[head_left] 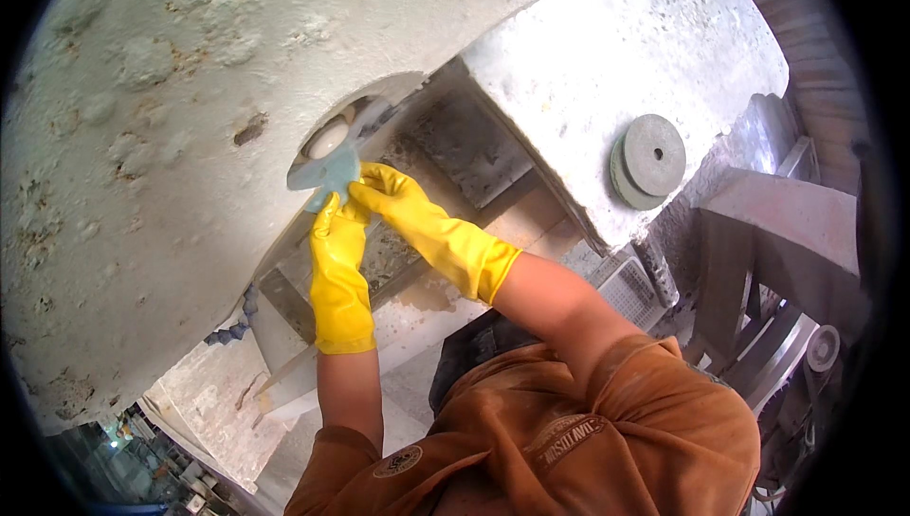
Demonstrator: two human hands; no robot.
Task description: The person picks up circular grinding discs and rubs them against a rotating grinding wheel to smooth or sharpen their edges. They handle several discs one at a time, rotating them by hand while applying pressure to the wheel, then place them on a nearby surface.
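Observation:
Both my hands wear yellow rubber gloves and meet at a pale blue, translucent, glass-like piece (329,172) with a flared outline. My left hand (338,227) grips its lower edge, thumb up. From the right, my right hand (387,192) pinches the same piece with bent fingers. The piece is at the mouth of a rounded opening (384,90) in a large, crusted, whitish housing (190,127). Inside that opening, just above the piece, shows a pale rounded part (329,138). Whether the piece touches it I cannot tell.
A trough-like recess (474,146) lies beyond my hands. To the right, a white-coated block (607,61) carries two stacked grey-green discs (654,156). A grey plastic crate (627,296) stands below it. Curved machine parts and a small wheel (823,348) fill the far right.

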